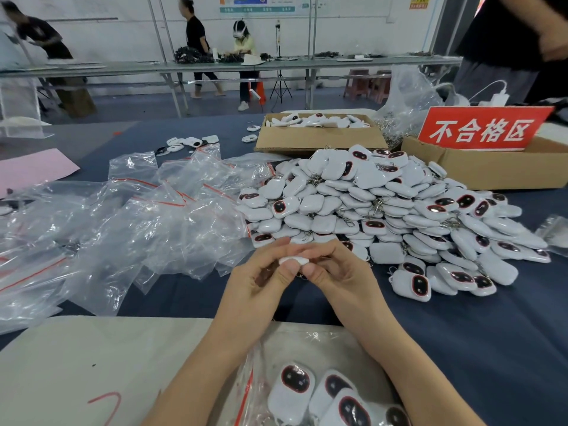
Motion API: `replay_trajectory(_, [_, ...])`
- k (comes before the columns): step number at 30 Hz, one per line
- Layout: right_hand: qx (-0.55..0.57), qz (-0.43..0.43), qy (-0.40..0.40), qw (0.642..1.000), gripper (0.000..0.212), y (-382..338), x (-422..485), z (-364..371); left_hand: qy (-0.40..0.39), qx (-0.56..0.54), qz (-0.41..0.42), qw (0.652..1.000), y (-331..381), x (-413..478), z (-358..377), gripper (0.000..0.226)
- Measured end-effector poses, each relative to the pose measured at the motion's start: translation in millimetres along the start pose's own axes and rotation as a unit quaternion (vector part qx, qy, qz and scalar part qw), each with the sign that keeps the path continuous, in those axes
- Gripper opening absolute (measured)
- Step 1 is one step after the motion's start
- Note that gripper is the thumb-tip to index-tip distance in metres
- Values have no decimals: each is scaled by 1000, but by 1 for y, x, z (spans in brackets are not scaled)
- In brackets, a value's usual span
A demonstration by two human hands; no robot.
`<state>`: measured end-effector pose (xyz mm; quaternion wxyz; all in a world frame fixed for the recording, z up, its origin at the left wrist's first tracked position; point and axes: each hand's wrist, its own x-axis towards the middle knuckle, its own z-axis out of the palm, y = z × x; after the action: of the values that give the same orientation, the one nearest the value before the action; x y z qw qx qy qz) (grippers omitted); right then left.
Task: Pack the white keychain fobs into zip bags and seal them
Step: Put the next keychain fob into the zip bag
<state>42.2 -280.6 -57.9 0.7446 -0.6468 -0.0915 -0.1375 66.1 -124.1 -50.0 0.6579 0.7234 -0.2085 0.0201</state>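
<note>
A big heap of white keychain fobs [384,207] with dark oval faces lies on the blue table, right of centre. In front of it my left hand [261,281] and my right hand [341,272] meet, and both pinch one white fob [293,260] between their fingertips. Its chain hangs hidden under my fingers. A spread of empty clear zip bags [123,216] with red seal strips lies to the left. Near the bottom edge lie filled zip bags [316,392] holding fobs, partly under my forearms.
Two cardboard boxes stand behind the heap: one [319,139] with fobs in it, one [498,167] bearing a red sign [482,129]. A pale mat [92,364] covers the near left table. A pink sheet [33,170] lies far left. People work at benches behind.
</note>
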Motion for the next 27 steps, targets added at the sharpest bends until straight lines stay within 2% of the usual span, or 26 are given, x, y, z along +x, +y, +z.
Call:
replay_trajectory(4, [8,39,45,998,13,-3,2,-2,-27,-34,-24,999,-4,0,1,47])
replay_trajectory(7, [-17,56,73,996,23,-3,4,-3,-39,-22,-25,999,-6,-1,5,58])
replay_trajectory(9, [-14,64,77,995,27,-4,5,-4,-12,-6,-23,1000,-7,-1,6,54])
replay_trajectory(15, [5,54,72,996,31,-7,4,-6,43,39,-45,997,-8,3,6,17])
replay_trajectory(27, [-8,44,53,998,26,-13,3,-5,85,39,-40,995,-4,0,8,14])
